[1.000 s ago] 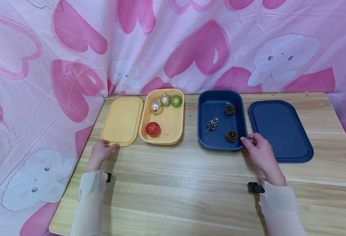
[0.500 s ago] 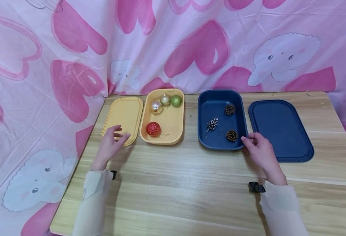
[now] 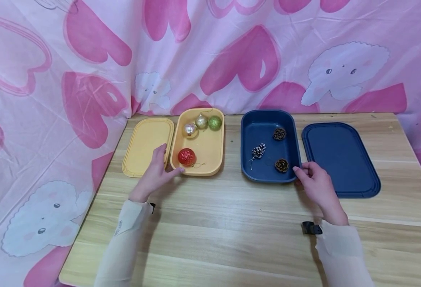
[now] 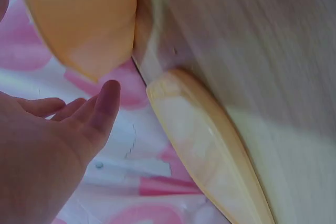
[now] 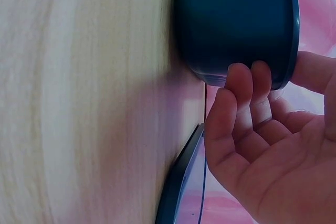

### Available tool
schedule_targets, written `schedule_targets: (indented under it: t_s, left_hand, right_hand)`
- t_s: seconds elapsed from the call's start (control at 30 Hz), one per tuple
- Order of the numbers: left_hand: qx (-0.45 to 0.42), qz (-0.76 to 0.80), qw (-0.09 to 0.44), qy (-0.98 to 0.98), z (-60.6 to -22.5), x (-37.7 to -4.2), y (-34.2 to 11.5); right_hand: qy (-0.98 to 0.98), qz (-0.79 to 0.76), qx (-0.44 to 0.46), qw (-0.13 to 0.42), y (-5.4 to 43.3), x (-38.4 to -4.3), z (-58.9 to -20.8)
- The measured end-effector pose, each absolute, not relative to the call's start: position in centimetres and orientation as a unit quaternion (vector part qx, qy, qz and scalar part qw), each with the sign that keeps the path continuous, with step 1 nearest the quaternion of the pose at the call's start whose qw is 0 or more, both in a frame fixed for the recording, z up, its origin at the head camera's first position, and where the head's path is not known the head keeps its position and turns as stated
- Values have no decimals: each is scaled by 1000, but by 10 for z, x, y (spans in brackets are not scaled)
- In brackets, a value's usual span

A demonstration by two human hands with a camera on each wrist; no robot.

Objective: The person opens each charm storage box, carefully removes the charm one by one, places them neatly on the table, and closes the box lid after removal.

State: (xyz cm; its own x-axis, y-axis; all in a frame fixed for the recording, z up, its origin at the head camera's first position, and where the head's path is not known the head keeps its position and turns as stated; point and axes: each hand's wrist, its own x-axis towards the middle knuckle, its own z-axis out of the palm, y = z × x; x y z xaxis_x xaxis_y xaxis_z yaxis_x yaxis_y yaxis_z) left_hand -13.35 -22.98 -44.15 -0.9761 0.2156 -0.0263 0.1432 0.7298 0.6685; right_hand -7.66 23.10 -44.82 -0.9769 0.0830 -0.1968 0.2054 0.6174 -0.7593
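My left hand is spread at the front left corner of the yellow box, its thumb right at the rim and its fingers over the yellow lid. In the left wrist view, the fingers are apart from the box wall. Inside the yellow box lie a red bauble, a pearly one, a gold one and a green one. With thumb over the rim and fingers outside, my right hand pinches the front right corner of the navy box.
Two brown pine cones and a white-tipped pine cone lie in the navy box. A navy lid lies flat to its right. Behind the wooden table hangs a pink heart-patterned curtain.
My left hand has lifted off the yellow lid's front edge and moved right to the yellow box's corner, its fingers spreading. The right hand keeps its hold on the navy box.
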Motion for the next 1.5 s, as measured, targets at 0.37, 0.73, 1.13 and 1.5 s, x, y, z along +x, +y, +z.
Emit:
schedule_targets:
  t_s: [0.37, 0.73, 1.13, 1.5]
  left_hand:
    - [96, 333, 94, 933, -445, -141, -211]
    - [98, 301, 111, 942, -443, -150, -207]
    - [82, 264, 146, 950, -447, -156, -207]
    - [78, 249, 157, 952, -451, -157, -208]
  right_hand:
    - [914, -397, 80, 22, 229, -77, -442]
    - [886, -441, 100, -101, 192, -91, -425]
    - [896, -440, 48, -35, 150, -112, -438]
    - [916, -396, 68, 22, 132, -131, -438]
